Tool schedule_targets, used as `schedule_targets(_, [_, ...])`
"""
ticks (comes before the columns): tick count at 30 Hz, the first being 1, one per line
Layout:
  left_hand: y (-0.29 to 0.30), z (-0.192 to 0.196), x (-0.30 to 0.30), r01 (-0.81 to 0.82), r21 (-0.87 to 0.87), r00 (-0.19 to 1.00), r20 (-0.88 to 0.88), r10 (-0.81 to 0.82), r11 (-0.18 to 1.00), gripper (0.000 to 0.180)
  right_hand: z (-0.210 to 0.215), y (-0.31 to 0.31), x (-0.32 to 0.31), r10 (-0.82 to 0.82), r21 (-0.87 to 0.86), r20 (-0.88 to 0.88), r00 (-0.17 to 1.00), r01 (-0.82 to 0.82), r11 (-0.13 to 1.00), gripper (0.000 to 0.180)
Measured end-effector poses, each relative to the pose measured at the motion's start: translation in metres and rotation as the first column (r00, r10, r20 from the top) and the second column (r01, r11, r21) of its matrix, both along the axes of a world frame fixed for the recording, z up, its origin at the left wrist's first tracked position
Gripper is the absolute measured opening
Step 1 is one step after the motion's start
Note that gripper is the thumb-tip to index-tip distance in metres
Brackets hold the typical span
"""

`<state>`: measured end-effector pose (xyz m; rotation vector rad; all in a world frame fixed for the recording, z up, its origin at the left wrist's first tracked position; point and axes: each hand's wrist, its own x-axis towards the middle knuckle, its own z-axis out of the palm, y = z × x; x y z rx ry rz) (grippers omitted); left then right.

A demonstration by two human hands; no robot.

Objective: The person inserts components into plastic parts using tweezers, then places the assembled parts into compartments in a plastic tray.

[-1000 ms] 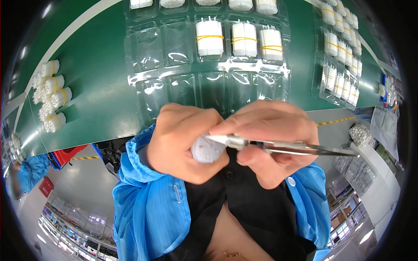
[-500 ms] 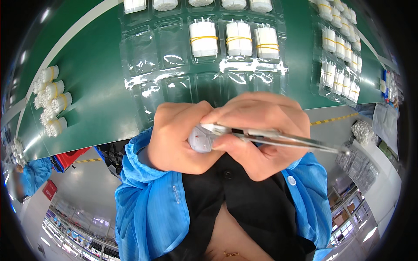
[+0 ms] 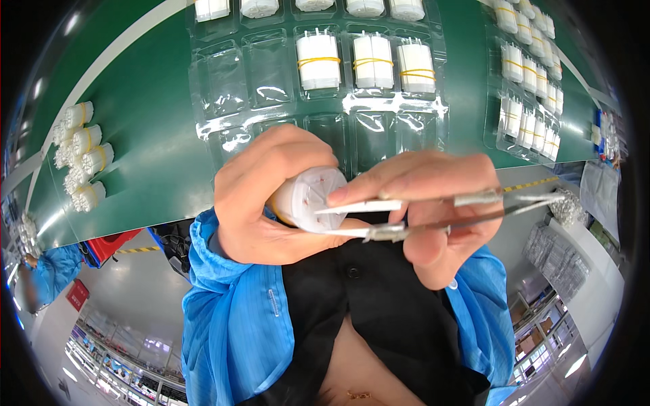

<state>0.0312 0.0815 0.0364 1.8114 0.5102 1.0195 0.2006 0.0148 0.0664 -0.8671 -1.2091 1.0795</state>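
Note:
My left hand (image 3: 247, 196) is wrapped round a white cylindrical piece (image 3: 315, 189), its round end turned up and toward the right. A little yellow shows at its side, and small reddish marks dot the end face. In my right hand (image 3: 453, 183) is a pair of metal tweezers (image 3: 535, 201) with white tips, the two arms spread apart. Both tips lie over or against the end face; whether they touch it I cannot tell. Beyond my hands is a clear plastic tray (image 3: 318, 106), where white bundles (image 3: 318, 64) with yellow rubber bands sit in some pockets.
On the green table (image 3: 152, 149), a cluster of banded white bundles (image 3: 84, 140) lies at the left. Another clear tray (image 3: 496, 132) of bundles stands at the right. A red bin (image 3: 112, 245) is below the table edge. A person in blue (image 3: 57, 271) is at far left.
My hands have moved apart a little, showing more of the white piece's end. The tweezers' arms have spread, and my right fingers have loosened and shifted right.

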Motion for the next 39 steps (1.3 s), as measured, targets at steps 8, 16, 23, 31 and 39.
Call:
schedule_targets(8, [-0.011, 0.006, 0.004, -0.069, -0.168, 0.996, 0.039, 0.077, 0.983, 0.048, -0.002, -0.003, -0.009, -0.006, 0.033, 0.013, 1.0, 0.005, 0.999, 0.046])
schedule_targets(16, [-0.007, 0.012, 0.006, -0.162, 0.166, 0.977, -0.112, 0.182, 0.973, 0.035, -0.001, -0.002, -0.009, -0.027, 0.03, 0.052, 0.998, 0.025, 0.999, 0.045])
schedule_targets(23, [-0.011, 0.008, 0.006, -0.176, 0.207, 0.972, -0.119, 0.203, 0.962, 0.03, -0.002, -0.006, -0.005, -0.036, 0.033, 0.055, 0.998, 0.035, 0.999, 0.042])
schedule_targets(31, [-0.013, 0.002, -0.001, -0.095, 0.263, 0.956, -0.243, 0.162, 0.96, 0.062, 0.0, -0.007, -0.008, -0.06, -0.036, 0.063, 0.996, 0.063, 0.997, 0.037])
schedule_targets(39, [-0.013, 0.014, 0.007, -0.088, 0.061, 0.987, -0.128, 0.095, 0.994, 0.034, -0.008, 0.003, 0.005, 0.103, 0.05, 0.106, 0.989, -0.108, 0.993, 0.035])
